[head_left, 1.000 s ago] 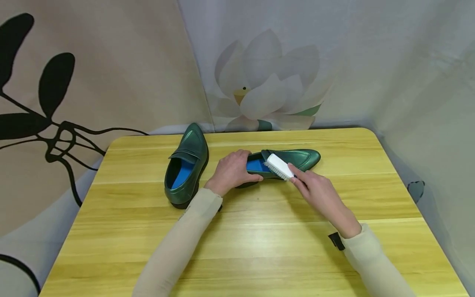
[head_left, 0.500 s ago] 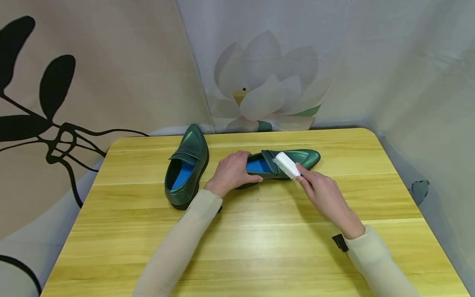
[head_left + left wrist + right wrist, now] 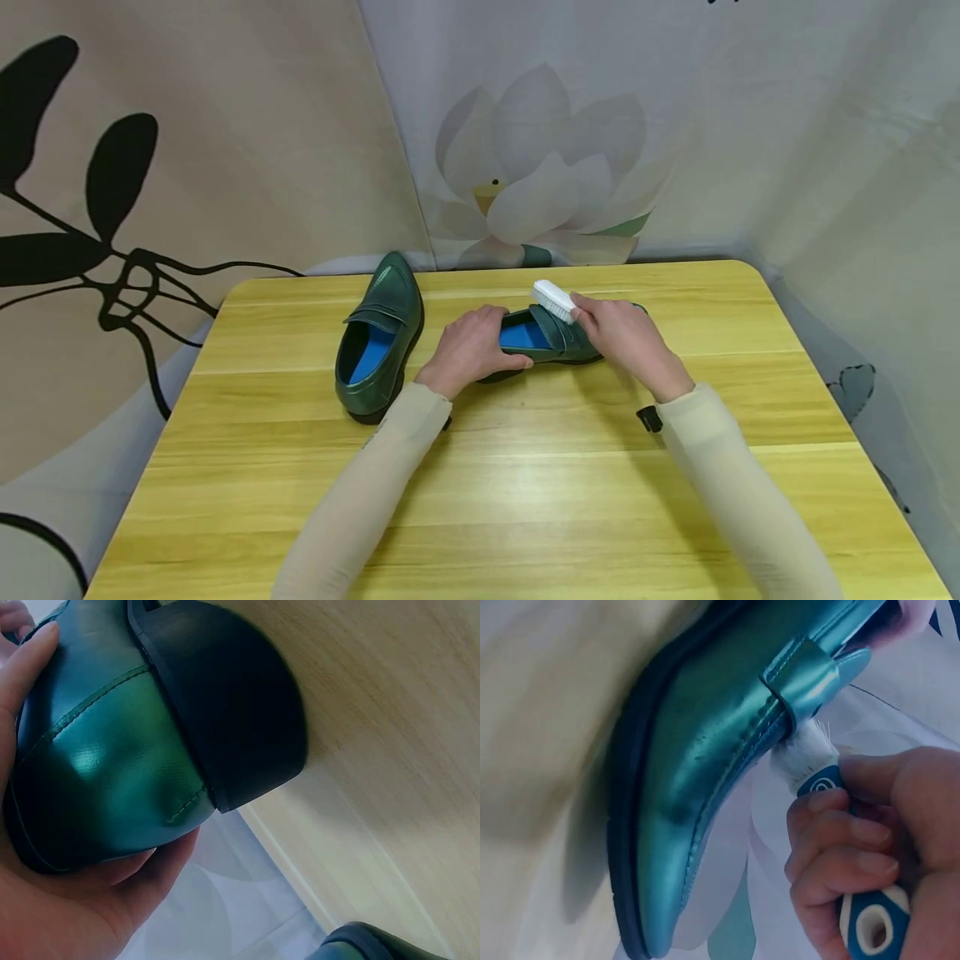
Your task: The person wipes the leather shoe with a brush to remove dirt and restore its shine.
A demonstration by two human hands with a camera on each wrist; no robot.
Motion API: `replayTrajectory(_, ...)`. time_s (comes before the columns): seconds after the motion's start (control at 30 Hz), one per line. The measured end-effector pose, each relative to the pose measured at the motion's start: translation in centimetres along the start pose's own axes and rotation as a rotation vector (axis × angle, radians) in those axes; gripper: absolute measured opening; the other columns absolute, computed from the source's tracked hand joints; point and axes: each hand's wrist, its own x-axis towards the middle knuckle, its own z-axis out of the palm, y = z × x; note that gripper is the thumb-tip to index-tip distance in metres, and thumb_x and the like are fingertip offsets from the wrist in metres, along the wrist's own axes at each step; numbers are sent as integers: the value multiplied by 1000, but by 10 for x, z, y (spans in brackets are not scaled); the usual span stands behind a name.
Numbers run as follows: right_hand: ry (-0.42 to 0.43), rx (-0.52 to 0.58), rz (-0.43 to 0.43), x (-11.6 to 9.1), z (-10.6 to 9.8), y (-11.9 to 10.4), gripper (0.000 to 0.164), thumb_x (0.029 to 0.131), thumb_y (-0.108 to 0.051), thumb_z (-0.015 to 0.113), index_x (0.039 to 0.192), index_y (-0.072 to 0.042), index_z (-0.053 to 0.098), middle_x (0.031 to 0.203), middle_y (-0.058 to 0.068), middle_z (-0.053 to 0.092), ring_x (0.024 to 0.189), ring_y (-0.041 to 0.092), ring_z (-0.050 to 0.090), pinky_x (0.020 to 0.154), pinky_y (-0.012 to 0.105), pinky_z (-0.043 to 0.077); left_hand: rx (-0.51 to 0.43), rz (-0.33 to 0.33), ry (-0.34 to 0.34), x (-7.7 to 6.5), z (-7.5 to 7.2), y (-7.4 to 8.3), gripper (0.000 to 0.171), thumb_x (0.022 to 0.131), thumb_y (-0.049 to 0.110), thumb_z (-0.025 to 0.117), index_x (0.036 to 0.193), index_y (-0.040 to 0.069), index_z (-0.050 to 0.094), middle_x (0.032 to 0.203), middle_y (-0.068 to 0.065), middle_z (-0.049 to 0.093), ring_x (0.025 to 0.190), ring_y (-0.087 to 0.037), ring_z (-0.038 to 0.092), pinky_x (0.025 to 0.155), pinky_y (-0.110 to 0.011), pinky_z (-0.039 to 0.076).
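Observation:
A green loafer [image 3: 572, 340] with a blue insole lies sideways on the wooden table, toe pointing right. My left hand [image 3: 468, 346] grips its heel, thumb on the near side; the left wrist view shows the palm and fingers around the heel's back [image 3: 112, 757]. In my right hand [image 3: 626, 337] is a white-and-blue scrub brush [image 3: 553, 298], its handle wrapped by curled fingers. Seen from the right wrist, the brush's pale bristles [image 3: 806, 754] meet the loafer's upper right beside the strap [image 3: 806, 679]. My right hand covers most of the toe in the head view.
The matching green loafer [image 3: 390, 292] stands to the left, toe toward the back edge of the table [image 3: 510, 500]. A pale curtain [image 3: 720, 150] with a printed flower hangs behind the table.
The brush first shifted right along the loafer from the opening, then moved back and up over the strap area, the right hand swinging over the toe. Left hand and loafer stay put.

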Motion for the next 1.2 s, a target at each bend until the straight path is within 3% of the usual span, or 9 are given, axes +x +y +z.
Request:
replayTrajectory(0.13, -38, 2, 22, 5, -2, -1, 46, 111, -29, 50, 153, -11, 52, 66, 6, 51, 49, 20, 41, 51, 34, 34, 1, -4, 5, -1, -1, 0, 92, 78, 68, 80, 142, 6, 59, 136, -12, 63, 107, -28, 65, 92, -47, 57)
replayTrajectory(0.27, -9, 20, 11, -4, 3, 4, 46, 111, -27, 51, 153, -10, 51, 65, 4, 50, 50, 20, 41, 52, 34, 34, -3, -6, 7, -1, 0, 1, 91, 79, 69, 79, 142, 6, 58, 134, -12, 64, 105, -28, 64, 91, -47, 57)
replayTrajectory(0.37, 37, 60, -5, -17, 10, 11, 47, 110, -27, 52, 153, -9, 51, 68, 5, 55, 55, 21, 44, 54, 36, 36, -14, -15, 12, -1, 0, 1, 91, 79, 69, 79, 142, 7, 58, 133, -12, 65, 103, -27, 64, 90, -46, 57)
replayTrajectory(0.5, 107, 111, -32, -39, 21, 18, 47, 109, -23, 55, 153, -7, 51, 91, 14, 71, 70, 26, 58, 63, 43, 46, -23, -22, 21, -1, 0, 1, 91, 78, 69, 79, 142, 7, 59, 132, -11, 66, 102, -27, 64, 88, -46, 57)
replayTrajectory(0.6, 152, 127, -68, -57, 30, 21, 49, 108, -18, 58, 153, -4, 49, 102, 20, 72, 79, 30, 64, 71, 49, 52, -29, -24, 25, -1, 1, 1, 91, 79, 69, 80, 142, 7, 59, 133, -12, 65, 103, -27, 64, 89, -46, 57)
replayTrajectory(0.73, 185, 128, -126, -81, 41, 22, 54, 104, -10, 62, 154, 0, 45, 103, 22, 71, 86, 33, 68, 75, 51, 57, -32, -21, 27, -1, 2, 0, 90, 79, 68, 79, 142, 7, 59, 135, -12, 65, 105, -28, 64, 91, -47, 56)
replayTrajectory(0.97, 213, 94, -195, -110, 50, 21, 59, 98, -4, 70, 152, 2, 48, 93, 14, 67, 74, 22, 62, 63, 42, 55, -36, -21, 35, -3, 2, 0, 90, 79, 68, 79, 141, 6, 59, 134, -12, 65, 105, -28, 64, 90, -47, 56)
replayTrajectory(1.2, 256, 93, -204, -112, 51, 22, 58, 97, -4, 71, 151, 1, 50, 84, 7, 62, 66, 15, 51, 56, 32, 46, -36, -19, 26, -2, 2, 1, 90, 80, 68, 79, 142, 6, 58, 136, -13, 64, 107, -29, 63, 93, -47, 55)
